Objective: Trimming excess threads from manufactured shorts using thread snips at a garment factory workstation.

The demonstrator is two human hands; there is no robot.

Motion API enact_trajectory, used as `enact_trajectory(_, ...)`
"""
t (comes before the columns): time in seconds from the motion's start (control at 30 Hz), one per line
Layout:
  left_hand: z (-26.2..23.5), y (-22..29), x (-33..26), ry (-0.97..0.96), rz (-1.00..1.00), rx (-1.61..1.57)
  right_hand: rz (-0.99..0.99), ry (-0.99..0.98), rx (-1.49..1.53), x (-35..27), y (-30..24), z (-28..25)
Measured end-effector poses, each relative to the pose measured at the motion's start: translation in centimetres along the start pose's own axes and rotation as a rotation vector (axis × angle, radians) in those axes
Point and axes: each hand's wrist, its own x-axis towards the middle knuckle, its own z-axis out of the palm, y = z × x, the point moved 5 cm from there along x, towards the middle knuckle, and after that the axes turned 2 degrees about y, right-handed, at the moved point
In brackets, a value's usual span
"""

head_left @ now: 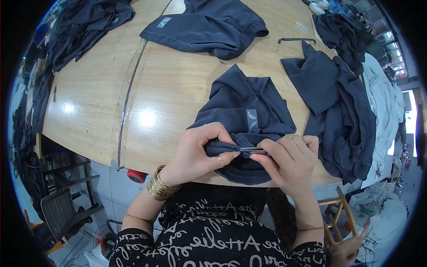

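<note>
Dark navy shorts (238, 100) with a gathered elastic waistband and a small grey patch lie at the table's near edge. My left hand (198, 149) pinches a fold of the waistband between thumb and fingers. In my right hand (289, 160) is a small pair of metal thread snips (250, 149), gripped between thumb and forefinger. The blades point left, and their tips meet the cloth beside my left thumb. Fingers and fabric partly hide the snips and whatever lies at their tips.
Another pair of navy shorts (204, 33) lies farther back on the wooden table (89, 107). More dark garments (342, 111) are heaped on the right, with a dark pile (89, 24) at the far left. A thin dark strip (296, 40) lies at the back right. A chair (69, 211) stands below left.
</note>
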Motion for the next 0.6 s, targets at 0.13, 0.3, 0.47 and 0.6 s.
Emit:
enact_trajectory(0.13,0.05,0.15,0.02,-0.028,0.054,0.076,0.005,0.003,0.012,0.10,0.05,-0.15)
enact_trajectory(0.3,0.25,0.16,0.09,-0.034,0.052,0.087,-0.001,0.005,0.029,0.02,0.06,-0.19)
enact_trajectory(0.47,0.48,0.32,0.22,-0.035,0.049,0.060,0.016,-0.002,0.049,0.00,0.20,-0.27)
enact_trajectory(0.6,0.40,0.48,0.09,-0.041,0.066,0.045,0.035,0.007,0.100,-0.11,0.26,-0.11)
